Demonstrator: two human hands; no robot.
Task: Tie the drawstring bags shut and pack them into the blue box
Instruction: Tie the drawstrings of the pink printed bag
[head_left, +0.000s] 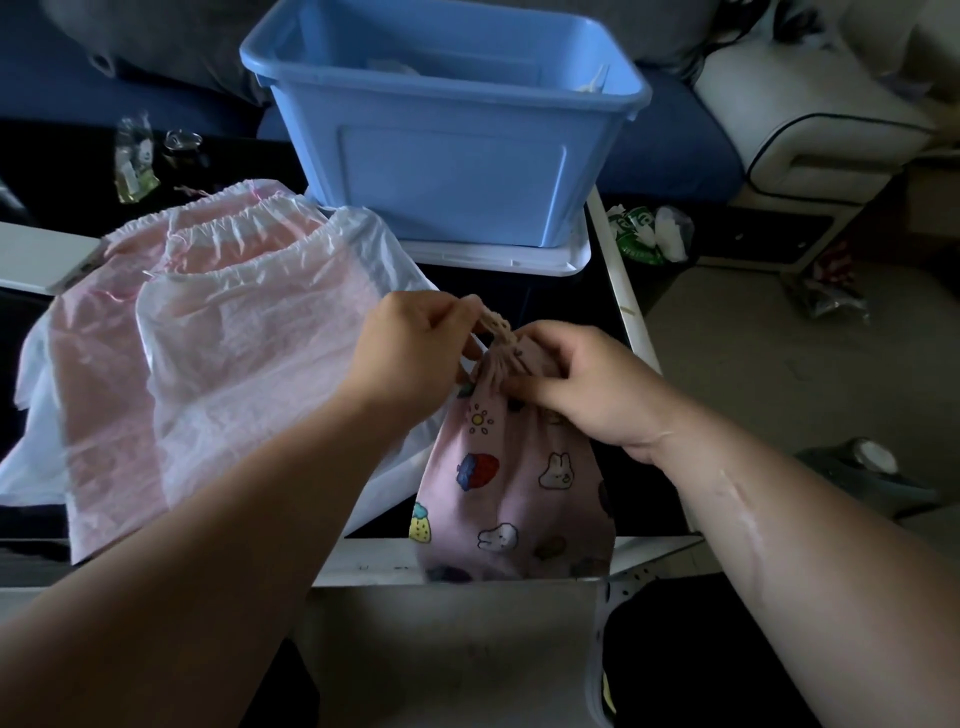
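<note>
Two forearms (234, 545) reach to the pink printed bag (514, 499), which lies on the dark table (566, 296) with its bottom over the near edge. The right hand (587, 384) curls its fingers tight around the gathered neck. The left hand (415, 343) pinches the cord (491, 325) just above them. Left of the fingers lie thin pink and white bags (234, 332). Beyond the fingers stands the blue box (452, 171).

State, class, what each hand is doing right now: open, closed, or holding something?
Left hand: closed, pinching the drawstring of the printed bag.
Right hand: closed, gripping that bag's gathered neck.
</note>
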